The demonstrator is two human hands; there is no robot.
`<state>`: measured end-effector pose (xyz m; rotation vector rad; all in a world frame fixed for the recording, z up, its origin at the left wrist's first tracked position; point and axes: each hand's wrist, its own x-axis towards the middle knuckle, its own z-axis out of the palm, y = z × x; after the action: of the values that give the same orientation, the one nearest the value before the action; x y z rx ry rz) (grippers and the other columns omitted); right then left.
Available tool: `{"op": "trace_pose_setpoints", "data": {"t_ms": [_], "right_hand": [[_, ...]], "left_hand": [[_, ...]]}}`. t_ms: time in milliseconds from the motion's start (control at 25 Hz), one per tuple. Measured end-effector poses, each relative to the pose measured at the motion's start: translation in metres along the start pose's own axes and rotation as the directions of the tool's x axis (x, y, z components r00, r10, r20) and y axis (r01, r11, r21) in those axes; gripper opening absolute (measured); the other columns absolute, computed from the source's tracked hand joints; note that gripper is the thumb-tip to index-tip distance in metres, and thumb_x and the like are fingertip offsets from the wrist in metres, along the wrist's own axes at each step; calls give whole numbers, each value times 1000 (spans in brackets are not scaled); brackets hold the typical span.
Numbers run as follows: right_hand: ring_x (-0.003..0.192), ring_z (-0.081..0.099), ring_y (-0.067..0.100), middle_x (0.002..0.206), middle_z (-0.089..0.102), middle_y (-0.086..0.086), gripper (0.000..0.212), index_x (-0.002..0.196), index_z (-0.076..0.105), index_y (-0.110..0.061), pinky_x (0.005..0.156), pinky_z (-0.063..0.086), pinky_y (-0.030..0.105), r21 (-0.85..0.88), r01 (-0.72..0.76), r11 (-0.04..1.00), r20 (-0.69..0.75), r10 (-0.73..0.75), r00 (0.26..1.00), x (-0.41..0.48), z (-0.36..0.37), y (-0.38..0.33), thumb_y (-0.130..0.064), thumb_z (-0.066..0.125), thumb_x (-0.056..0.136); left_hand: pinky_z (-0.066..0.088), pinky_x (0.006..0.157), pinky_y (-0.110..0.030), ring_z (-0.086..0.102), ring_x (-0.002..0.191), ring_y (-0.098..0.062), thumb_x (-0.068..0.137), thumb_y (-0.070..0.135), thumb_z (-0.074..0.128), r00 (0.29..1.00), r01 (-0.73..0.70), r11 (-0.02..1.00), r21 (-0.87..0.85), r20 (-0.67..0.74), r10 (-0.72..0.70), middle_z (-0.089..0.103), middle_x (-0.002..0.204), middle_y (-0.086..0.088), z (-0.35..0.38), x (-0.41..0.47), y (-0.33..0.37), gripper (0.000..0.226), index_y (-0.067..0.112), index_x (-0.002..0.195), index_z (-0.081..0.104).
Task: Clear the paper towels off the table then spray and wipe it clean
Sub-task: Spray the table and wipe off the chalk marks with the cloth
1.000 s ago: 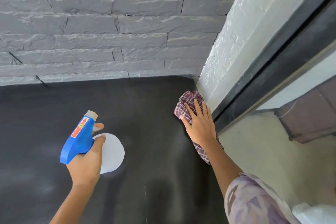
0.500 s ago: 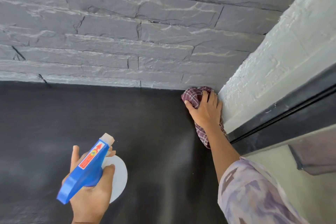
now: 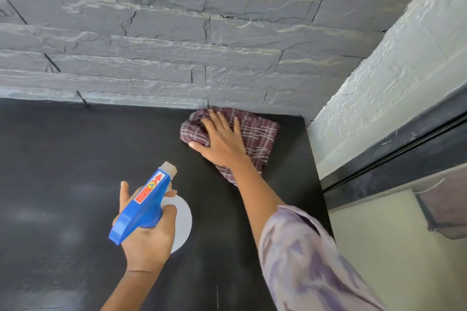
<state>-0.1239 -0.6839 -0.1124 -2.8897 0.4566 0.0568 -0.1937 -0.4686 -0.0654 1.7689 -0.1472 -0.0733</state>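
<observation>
Nearest, the left hand (image 3: 145,240) has its grip closed round the neck of a blue plastic spray bottle (image 3: 141,207), nozzle aimed forward and raised clear of the matt black worktop (image 3: 63,159); a pale round bottle body or disc shows beneath it, which one I cannot tell. Farther on, the right hand (image 3: 222,141) lies flat and spread on a crumpled maroon checked cloth (image 3: 255,134), pressing it down rather than clasping it, beside the rough grey stone wall (image 3: 177,45) near the far right corner. No paper towels are visible, so wiping seems to be the step in hand. To do it well, keep the palm flat, work the cloth tight along the wall edge, overlap each pass, and draw it back toward the faint hazy patches at the left.
</observation>
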Motion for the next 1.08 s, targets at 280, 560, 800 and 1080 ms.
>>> {"op": "trace_pose_setpoints", "data": {"t_ms": [280,560,800,1080], "right_hand": [[145,5,20,158,12,-1,70,144,28,-30,112,-2,56,-28,-5,1000,-51,3,999,-3,2,17,-70,29,87],[140,19,31,151,23,16,79,140,25,-19,113,11,57,87,-466,880,-183,474,861,-55,-21,127,-70,42,81],[145,0,27,158,6,9,65,147,14,-23,112,-2,60,1,-376,927,-98,374,922,-31,-13,78,-59,22,94],[145,-3,28,159,4,-1,60,145,12,-47,101,-9,75,-89,184,979,89,-176,980,22,20,-92,-68,23,90]], "left_hand": [[16,118,-39,59,97,9,71,34,47,988,-156,987,27,18,156,65,79,33,0,-1,15,22,51,84,54],[26,113,-46,51,117,-27,68,45,50,992,-108,993,41,-57,110,57,90,42,0,-4,16,35,68,94,48],[33,96,-73,59,93,-1,71,37,53,976,-200,976,87,-65,206,54,94,48,2,-3,14,60,79,107,30],[14,113,-57,45,98,11,73,23,46,958,-282,949,144,-14,287,62,80,13,2,1,-4,26,32,94,58]]}}
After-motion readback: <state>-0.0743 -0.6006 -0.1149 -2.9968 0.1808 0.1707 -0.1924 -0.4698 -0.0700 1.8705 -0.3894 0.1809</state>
